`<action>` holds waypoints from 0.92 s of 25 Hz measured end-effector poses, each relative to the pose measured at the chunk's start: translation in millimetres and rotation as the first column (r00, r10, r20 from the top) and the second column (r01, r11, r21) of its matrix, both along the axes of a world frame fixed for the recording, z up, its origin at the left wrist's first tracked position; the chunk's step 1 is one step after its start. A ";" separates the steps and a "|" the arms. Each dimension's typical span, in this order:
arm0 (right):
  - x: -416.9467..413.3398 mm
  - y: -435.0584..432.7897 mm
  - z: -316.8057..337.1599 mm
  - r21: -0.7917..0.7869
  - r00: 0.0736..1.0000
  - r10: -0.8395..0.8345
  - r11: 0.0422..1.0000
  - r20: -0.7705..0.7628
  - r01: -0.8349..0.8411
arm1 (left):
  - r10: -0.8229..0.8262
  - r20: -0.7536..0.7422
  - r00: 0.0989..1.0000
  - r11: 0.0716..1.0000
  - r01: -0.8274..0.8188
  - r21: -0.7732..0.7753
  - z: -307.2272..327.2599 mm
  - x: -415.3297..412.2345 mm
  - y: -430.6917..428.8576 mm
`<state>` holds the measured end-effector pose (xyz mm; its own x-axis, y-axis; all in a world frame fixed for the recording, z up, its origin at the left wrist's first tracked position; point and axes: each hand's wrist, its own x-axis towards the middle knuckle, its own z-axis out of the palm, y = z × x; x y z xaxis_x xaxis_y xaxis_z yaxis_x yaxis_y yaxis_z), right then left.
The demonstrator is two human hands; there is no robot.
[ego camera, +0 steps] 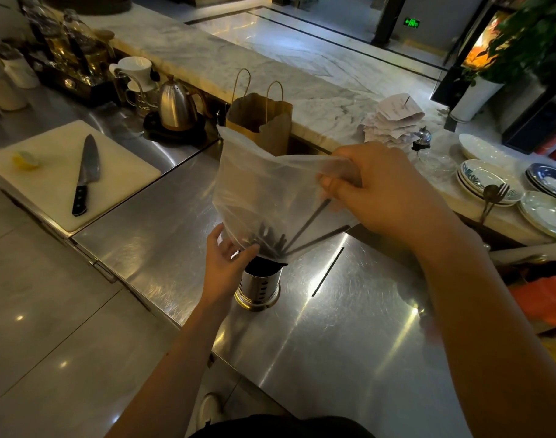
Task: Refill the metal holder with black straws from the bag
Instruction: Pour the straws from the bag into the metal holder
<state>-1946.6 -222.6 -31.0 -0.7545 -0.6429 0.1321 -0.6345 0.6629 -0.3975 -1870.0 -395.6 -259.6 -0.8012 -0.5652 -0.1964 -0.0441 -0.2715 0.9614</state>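
Note:
A clear plastic bag (264,181) hangs tipped over the round metal holder (260,287) on the steel counter. Black straws (272,243) bunch at the bag's low corner, right at the holder's mouth; two of them fan out to the right inside the bag. My right hand (381,188) pinches the bag's upper end, held high. My left hand (229,263) grips the bag's low corner beside the holder's rim. One loose black straw (328,271) lies flat on the counter to the right of the holder.
A white cutting board (118,172) with a knife (86,175) and a lemon piece sits at the left. Behind are a steel kettle (175,105), a brown paper bag (264,118) and receipts. Stacked plates (488,181) with a fork stand at the right.

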 end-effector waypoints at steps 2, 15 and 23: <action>-3.2 -4.3 1.2 0.022 1.000 0.015 1.000 -0.014 -0.015 | -0.009 -0.008 1.000 0.998 0.009 0.058 -1.5 -4.7 -3.6; -15.8 -26.7 7.6 -0.085 0.996 0.081 0.993 -0.034 -0.084 | -0.088 0.079 0.993 0.921 0.112 -0.373 -24.3 -0.7 9.6; -20.9 -21.6 6.2 -0.049 0.999 0.028 0.998 -0.027 -0.029 | 0.045 0.083 0.996 0.936 -0.012 -0.353 -22.0 -7.6 12.3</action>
